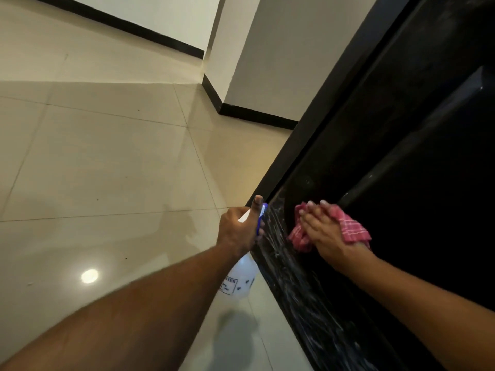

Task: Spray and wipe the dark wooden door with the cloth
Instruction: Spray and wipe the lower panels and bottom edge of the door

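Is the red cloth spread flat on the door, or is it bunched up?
Bunched up. The red checked cloth shows crumpled folds on both sides of the right hand, which presses it on the dark door.

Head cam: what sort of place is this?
Probably an indoor hallway in a home or flat: glossy beige tile floor, white walls with black skirting, and a dark door.

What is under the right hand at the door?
A red checked cloth, pressed by the right hand against the dark door. The door surface beneath the cloth is covered, so unseen.
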